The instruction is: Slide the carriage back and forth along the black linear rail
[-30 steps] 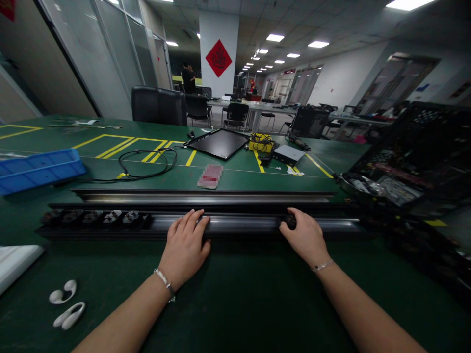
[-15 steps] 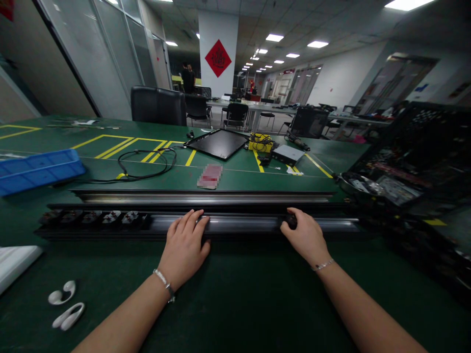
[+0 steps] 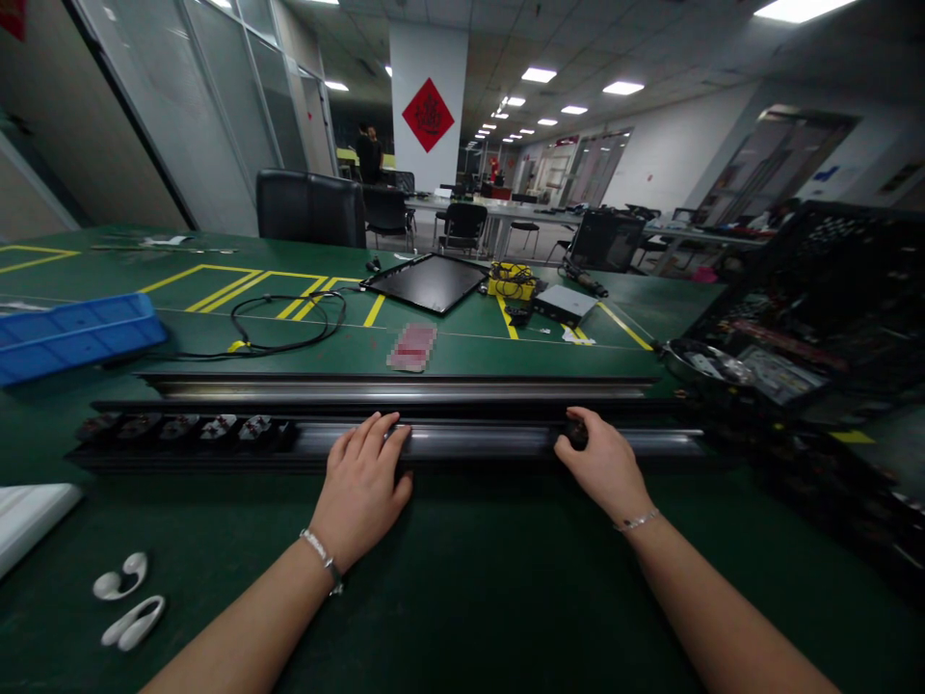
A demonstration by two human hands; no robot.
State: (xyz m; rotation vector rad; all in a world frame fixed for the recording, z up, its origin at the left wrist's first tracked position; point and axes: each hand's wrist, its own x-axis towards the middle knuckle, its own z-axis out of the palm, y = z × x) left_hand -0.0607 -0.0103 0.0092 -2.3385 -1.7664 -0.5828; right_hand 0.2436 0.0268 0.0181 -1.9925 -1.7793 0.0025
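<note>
A long black metal rail (image 3: 477, 441) with a shiny inner channel lies across the table in front of me. My left hand (image 3: 365, 482) is over its middle, fingers across the far side and thumb at the near edge, gripping it. Farther right, my right hand (image 3: 603, 458) is closed, thumb and forefinger around a small dark round part (image 3: 576, 434) at the channel. What kind of part it is cannot be made out. Several black socket-like modules (image 3: 217, 427) sit in a row at the rail's left end. A second rail (image 3: 405, 388) lies parallel behind.
A blue bin (image 3: 79, 333), a looped black cable (image 3: 289, 333) and a black flat panel (image 3: 430, 282) are farther back. A grey box (image 3: 566, 304) stands near a yellow object (image 3: 512, 280). Dark equipment (image 3: 780, 337) fills the right side. White earphones (image 3: 134, 598) lie front left.
My right hand has shifted slightly to the right along the rail with the small dark part. My left hand stays in place on the rail.
</note>
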